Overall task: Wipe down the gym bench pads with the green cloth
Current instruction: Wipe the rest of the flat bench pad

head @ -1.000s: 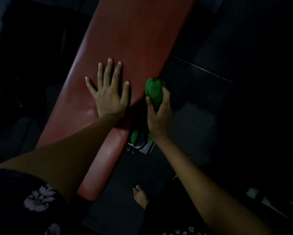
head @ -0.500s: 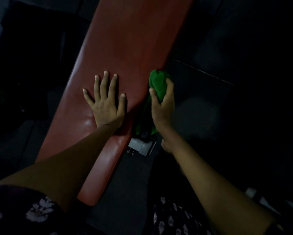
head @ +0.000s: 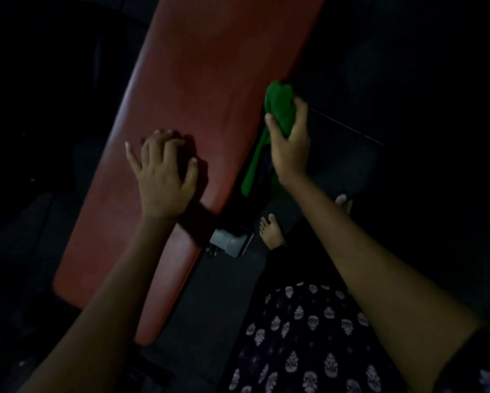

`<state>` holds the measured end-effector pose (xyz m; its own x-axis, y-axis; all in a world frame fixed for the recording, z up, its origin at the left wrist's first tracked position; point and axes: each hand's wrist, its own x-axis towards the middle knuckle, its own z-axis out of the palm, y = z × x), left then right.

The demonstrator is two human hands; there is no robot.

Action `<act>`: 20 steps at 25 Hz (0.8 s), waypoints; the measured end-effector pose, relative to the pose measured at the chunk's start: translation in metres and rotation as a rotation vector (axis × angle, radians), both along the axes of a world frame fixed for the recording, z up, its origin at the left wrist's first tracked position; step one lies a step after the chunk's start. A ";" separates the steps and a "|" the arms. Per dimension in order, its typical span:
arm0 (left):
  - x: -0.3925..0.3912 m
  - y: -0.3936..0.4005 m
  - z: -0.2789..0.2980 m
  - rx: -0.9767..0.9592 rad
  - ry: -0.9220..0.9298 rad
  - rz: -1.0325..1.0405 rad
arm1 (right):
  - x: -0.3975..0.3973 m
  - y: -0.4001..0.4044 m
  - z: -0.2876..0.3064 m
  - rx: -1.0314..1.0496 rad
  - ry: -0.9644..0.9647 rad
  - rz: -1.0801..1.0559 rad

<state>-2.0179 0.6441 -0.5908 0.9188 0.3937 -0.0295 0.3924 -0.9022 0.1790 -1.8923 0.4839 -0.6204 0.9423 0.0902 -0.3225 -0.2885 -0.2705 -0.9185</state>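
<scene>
**Cloth at the bench's right edge, wipe in progress**

Dim light covers the whole scene, seen from a head-worn camera looking down. A long red gym bench pad (head: 209, 109) runs from the lower left up toward the top centre. The left hand (head: 164, 177) rests on the pad near its lower half, fingers partly bent with the tips on the surface and holding nothing; it appears to brace the body. The right hand (head: 290, 146) grips the green cloth (head: 279, 109), its fingers and thumb curled round the bunched fabric. The bunched part sits against the pad's right edge, and a loose tail of cloth hangs down beside the pad's side, under the hand.

Below the pad's edge a grey metal bracket (head: 229, 241) shows, and a bare foot (head: 270, 232) stands on the dark floor (head: 224, 293) just beside it. A dark patterned garment (head: 303, 336) fills the lower right.

The step in hand looks like wiping the pad's right side. The next move probably calls for drawing the cloth along that edge or across the top, keeping pressure firm so the loose tail does not drag.
</scene>
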 end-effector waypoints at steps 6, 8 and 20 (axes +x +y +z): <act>0.155 0.005 0.007 -0.060 -0.082 -0.212 | 0.028 0.007 -0.001 -0.009 0.025 -0.041; 0.210 -0.008 0.005 -0.094 -0.040 -0.204 | 0.017 0.000 0.000 0.049 0.062 0.008; 0.264 -0.018 -0.024 -0.082 -0.057 -0.097 | 0.122 -0.002 -0.003 0.065 -0.004 -0.102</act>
